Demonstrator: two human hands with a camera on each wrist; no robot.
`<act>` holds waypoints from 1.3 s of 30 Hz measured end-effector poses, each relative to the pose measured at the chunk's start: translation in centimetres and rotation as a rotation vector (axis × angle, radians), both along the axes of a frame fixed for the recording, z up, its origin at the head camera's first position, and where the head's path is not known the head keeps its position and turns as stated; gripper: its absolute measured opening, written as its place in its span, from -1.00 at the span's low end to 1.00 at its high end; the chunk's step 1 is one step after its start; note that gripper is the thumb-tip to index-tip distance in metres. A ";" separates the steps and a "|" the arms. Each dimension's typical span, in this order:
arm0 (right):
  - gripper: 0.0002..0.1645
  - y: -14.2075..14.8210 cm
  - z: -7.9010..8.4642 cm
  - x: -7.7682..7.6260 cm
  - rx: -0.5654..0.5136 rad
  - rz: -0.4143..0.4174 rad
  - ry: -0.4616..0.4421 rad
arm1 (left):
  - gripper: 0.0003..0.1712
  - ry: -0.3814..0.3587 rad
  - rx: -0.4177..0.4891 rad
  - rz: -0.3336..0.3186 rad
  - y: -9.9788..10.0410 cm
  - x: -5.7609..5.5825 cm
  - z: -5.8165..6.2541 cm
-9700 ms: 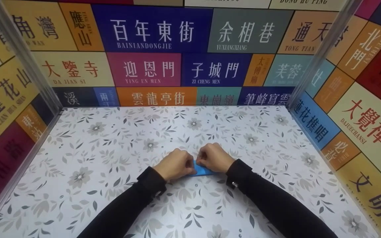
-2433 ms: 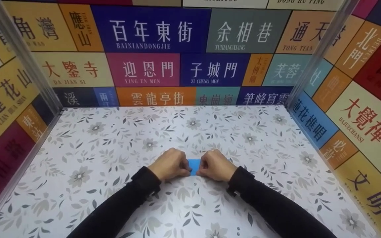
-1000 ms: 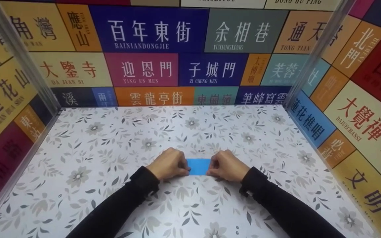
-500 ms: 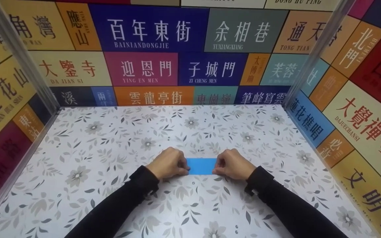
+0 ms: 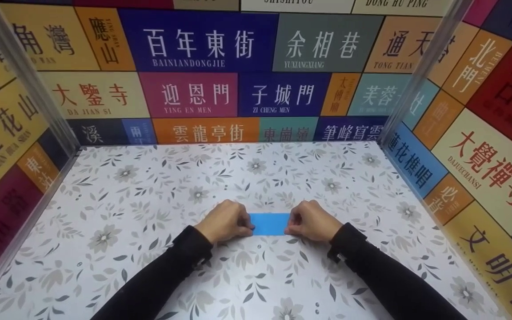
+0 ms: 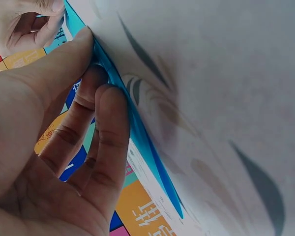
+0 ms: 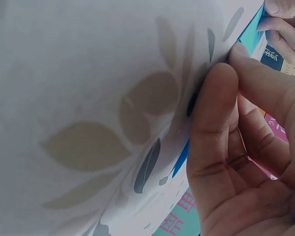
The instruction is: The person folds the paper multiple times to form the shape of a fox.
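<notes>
A narrow strip of blue paper (image 5: 269,224) lies flat in the middle of the table, its long sides running left to right. My left hand (image 5: 229,221) pinches its left end with curled fingers. At the other end, my right hand (image 5: 314,221) pinches the paper between thumb and fingers. In the left wrist view, the thumb and fingertips of my left hand (image 6: 69,123) meet the near edge of the paper (image 6: 142,135), which shows layered folds. The right wrist view has my right hand (image 7: 241,128) covering most of its end, a blue corner (image 7: 181,161) showing past the fingers.
A white table (image 5: 158,178) printed with grey flowers and leaves spreads around both hands. Colourful panels with Chinese lettering (image 5: 189,95) stand at the back and both sides. Clear upright posts (image 5: 425,66) mark the corners.
My right hand has slid rightward along the blue paper, away from my left hand, so more of its face shows. The left hand has stayed almost in place. The last half second shows little movement.
</notes>
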State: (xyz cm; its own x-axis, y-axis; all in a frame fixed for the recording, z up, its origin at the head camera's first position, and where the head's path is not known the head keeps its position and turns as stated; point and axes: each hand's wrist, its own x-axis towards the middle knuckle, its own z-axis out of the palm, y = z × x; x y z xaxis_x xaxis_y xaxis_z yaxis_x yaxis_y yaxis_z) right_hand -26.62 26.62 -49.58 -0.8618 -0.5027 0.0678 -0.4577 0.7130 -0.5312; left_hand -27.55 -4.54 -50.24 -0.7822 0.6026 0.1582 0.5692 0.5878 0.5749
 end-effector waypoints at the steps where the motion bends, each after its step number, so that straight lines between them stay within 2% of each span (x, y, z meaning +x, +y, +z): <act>1: -0.78 0.0 0.0 0.0 -0.002 0.003 0.001 | -0.85 -0.001 0.003 0.003 0.0 0.0 0.0; 10: -0.81 0.1 0.0 0.0 -0.008 0.015 -0.001 | -0.88 0.065 -0.005 -0.005 0.1 0.2 -0.1; 23: -0.81 0.2 0.3 0.1 -0.021 0.007 -0.005 | -0.87 0.009 0.004 0.021 0.4 0.2 0.3; 28: -0.84 0.6 0.1 -0.3 -0.028 -0.029 -0.003 | -0.86 -0.013 -0.001 0.043 0.5 0.4 0.4; 36: -0.94 1.5 0.4 -1.0 -0.049 -0.102 -0.007 | -0.85 0.015 -0.017 0.074 0.5 1.0 0.2; 39: -0.92 1.8 0.4 -1.2 -0.037 -0.122 -0.002 | -0.85 0.016 -0.020 0.091 0.6 1.2 0.0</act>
State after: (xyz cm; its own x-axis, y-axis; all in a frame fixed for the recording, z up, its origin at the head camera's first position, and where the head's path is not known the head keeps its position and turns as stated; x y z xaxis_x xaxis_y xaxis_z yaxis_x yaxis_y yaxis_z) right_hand -27.83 28.41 -49.21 -0.9165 -0.3916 0.0821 -0.3677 0.7434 -0.5588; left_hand -26.36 -3.95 -50.22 -0.8312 0.5326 0.1596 0.5219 0.6486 0.5540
